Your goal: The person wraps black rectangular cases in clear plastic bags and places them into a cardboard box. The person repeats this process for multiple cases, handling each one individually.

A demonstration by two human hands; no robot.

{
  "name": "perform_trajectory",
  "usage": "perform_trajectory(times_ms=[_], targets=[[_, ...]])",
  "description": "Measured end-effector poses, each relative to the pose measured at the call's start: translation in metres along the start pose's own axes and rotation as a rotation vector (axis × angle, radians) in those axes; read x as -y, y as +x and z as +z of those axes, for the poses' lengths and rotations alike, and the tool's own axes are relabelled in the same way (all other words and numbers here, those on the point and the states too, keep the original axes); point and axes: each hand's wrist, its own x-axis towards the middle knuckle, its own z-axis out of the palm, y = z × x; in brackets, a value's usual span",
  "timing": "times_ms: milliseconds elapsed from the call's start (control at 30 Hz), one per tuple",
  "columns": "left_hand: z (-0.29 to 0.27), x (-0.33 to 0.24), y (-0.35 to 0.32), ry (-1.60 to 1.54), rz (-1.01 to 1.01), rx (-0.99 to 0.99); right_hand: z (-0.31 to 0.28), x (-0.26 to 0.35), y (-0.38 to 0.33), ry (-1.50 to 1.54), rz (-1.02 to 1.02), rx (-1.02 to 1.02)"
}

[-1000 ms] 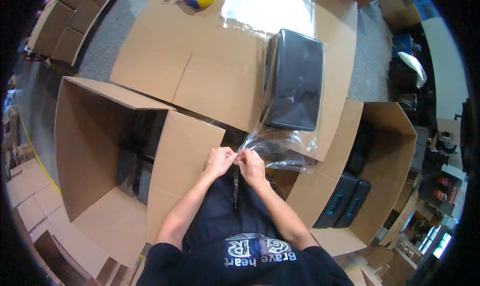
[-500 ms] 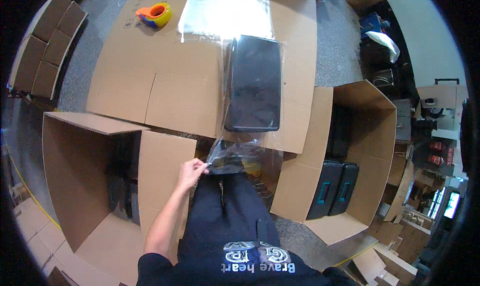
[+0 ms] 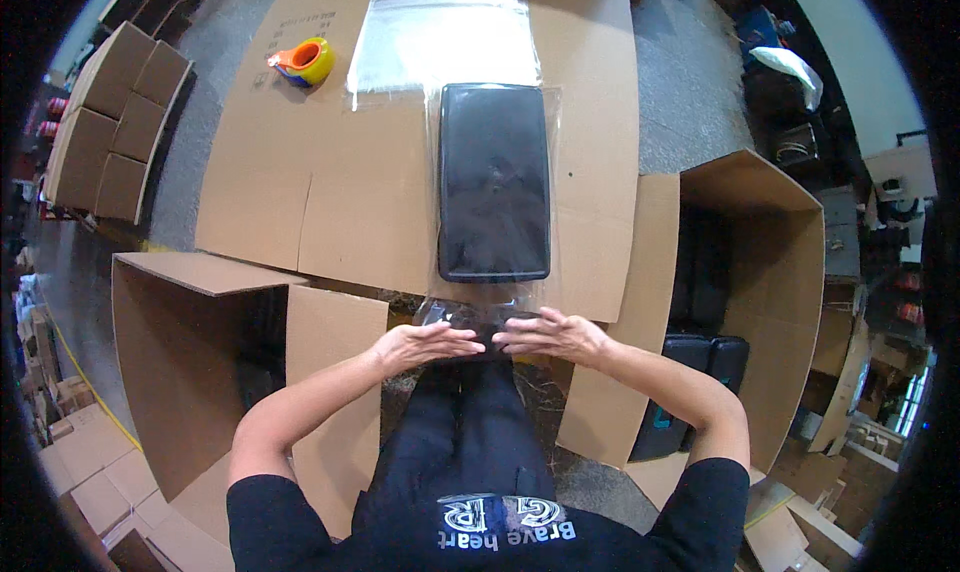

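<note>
A black rectangular case [image 3: 494, 187] lies inside a clear plastic bag [image 3: 556, 207] on the cardboard sheet. The bag's loose near end hangs over the sheet's front edge, close to my body. My left hand [image 3: 430, 344] and my right hand [image 3: 552, 338] are at that end, fingers stretched out toward each other, tips almost meeting. Both look open, pressed against or lying on the film; exact contact is hard to make out. Beyond the case rests a stack of clear plastic bags [image 3: 440, 47], shining with glare.
An orange and yellow tape dispenser [image 3: 304, 64] sits at the far left of the cardboard sheet [image 3: 260, 192]. Open cartons stand on both sides: the left carton [image 3: 175, 362] and the right carton [image 3: 785, 302] hold black cases. Stacked cartons [image 3: 125, 112] are farther left.
My right hand has come into view at the bag's near end. The left hand has gone from pinching the bag's edge to stretched fingers. The bagged case appears straighter.
</note>
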Motion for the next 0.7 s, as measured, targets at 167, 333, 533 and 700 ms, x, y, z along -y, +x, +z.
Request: perform_trajectory(times_ms=[167, 333, 533, 700], targets=[[0.022, 0.005, 0.015, -0.14, 0.159, 0.292, 0.026, 0.02, -0.009, 0.167, 0.047, 0.269], [0.04, 0.03, -0.011, -1.06, -0.247, -0.129, 0.034, 0.018, -0.037, 0.88, 0.602, -0.146], [0.027, 0.026, -0.015, -1.434, -1.14, -0.594, 0.034, 0.024, -0.022, 1.197, 1.451, -0.797], [0.022, 0.027, 0.019, -1.324, -1.445, -0.919, 0.043, 0.027, 0.01, 1.129, 1.742, -1.101]])
